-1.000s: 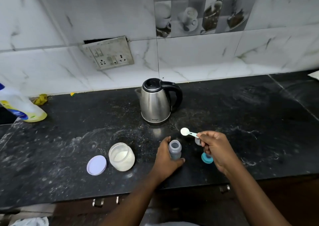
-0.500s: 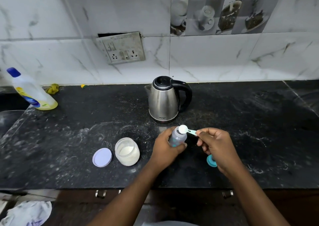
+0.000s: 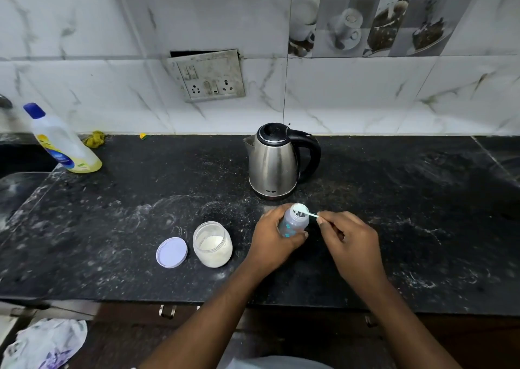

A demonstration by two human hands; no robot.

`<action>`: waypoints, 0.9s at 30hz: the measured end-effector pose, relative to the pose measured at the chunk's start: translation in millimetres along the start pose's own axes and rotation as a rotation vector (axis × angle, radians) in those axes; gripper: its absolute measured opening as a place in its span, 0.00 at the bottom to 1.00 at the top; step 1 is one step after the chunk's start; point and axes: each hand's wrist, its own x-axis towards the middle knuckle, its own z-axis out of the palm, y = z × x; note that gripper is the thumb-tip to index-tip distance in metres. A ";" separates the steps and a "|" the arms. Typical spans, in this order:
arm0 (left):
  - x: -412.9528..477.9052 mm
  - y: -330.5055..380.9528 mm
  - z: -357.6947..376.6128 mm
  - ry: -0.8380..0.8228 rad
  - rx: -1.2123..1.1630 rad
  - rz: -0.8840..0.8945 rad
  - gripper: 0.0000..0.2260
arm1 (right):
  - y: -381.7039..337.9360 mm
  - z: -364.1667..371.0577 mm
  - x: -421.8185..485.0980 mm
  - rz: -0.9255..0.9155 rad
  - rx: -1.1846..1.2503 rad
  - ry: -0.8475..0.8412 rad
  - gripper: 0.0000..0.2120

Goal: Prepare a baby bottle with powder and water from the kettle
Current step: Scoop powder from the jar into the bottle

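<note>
Along the back edge of your black countertop [image 3: 394,199], against the marble wall, a steel kettle [image 3: 274,161] stands upright with its lid shut, its black handle facing right and its spout facing left. It sits just behind your hands, with bare counter between it and the bottle. Toward the back left corner a clear dish-soap bottle [image 3: 63,140] with a blue cap leans by the counter's left edge, and a crumpled yellow scrap [image 3: 95,138] lies beside it at the wall. A switchboard [image 3: 209,76] is fixed to the wall above.

Near the front edge, left of your hands, an open powder jar [image 3: 213,244] holds white powder, and its lilac lid [image 3: 171,252] lies flat just beside it on the left, apart from the jar. White smears and dust mark the counter around them.

Your left hand [image 3: 277,235] is wrapped round the baby bottle [image 3: 294,221], which is tilted, its open mouth turned toward the kettle. Your right hand [image 3: 347,237] pinches the handle end of a small pale scoop [image 3: 302,209], whose bowl rests right at the bottle's mouth. Both hands are close together near the front middle of the counter.
</note>
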 end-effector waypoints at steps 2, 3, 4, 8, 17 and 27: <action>-2.6 -2.6 -0.5 0.010 0.006 0.001 0.25 | -1.5 1.9 -6.1 -0.089 -0.073 -0.016 0.10; -5.5 -4.2 -1.4 0.013 0.011 0.002 0.25 | -2.4 3.2 -9.6 -0.114 -0.095 -0.020 0.10; -6.0 -4.1 -1.7 0.013 0.016 0.005 0.26 | -2.7 3.2 -10.7 -0.125 -0.104 -0.019 0.10; -5.4 -2.7 -2.7 0.017 0.013 0.006 0.26 | -4.6 3.6 -9.2 -0.126 -0.102 -0.026 0.09; -7.3 -1.3 -3.3 0.037 -0.001 -0.008 0.26 | -12.5 1.1 -12.8 -0.117 -0.041 -0.028 0.09; -9.7 -6.0 -8.3 0.040 0.034 -0.011 0.27 | -13.0 5.8 -16.9 -0.054 0.014 -0.053 0.07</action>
